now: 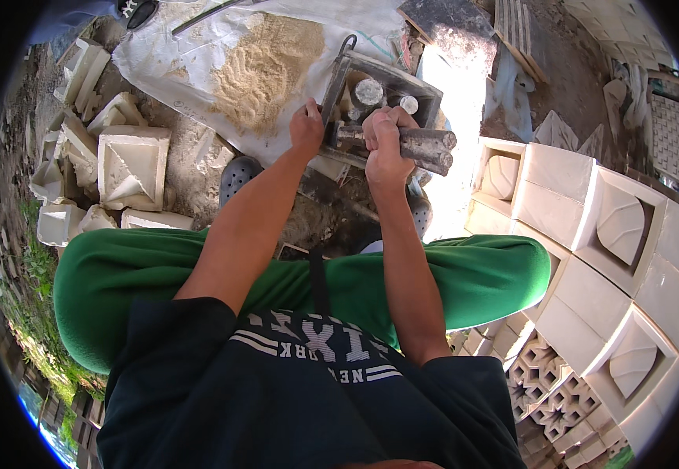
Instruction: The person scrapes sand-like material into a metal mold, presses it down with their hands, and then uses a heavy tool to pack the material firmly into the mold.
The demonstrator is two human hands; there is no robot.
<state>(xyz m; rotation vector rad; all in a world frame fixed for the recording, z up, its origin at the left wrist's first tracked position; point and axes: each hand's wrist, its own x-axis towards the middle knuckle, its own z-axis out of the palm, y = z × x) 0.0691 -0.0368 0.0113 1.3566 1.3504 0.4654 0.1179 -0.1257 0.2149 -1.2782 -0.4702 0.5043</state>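
Note:
A rectangular dark frame, like a casting mould (430, 86), sits tilted on the ground ahead of me. Inside it stand pale, round-topped cylinders (368, 92). My left hand (308, 129) is closed at the frame's left side, with its thumb up against the edge. Over the near right corner, my right hand (389, 144) is wrapped round a grey, crusted tool made of thick round bars (429, 148). The bars' ends stick out to the right of my fist. That fist and the bars hide part of the mould's inside.
Sand (265, 70) is heaped on a white sheet (152, 59) beyond my left hand. Cast pale blocks (132, 168) lie in a pile at the left. Stacked decorative blocks (566, 234) form a wall on the right. A dark board (449, 19) lies at the back.

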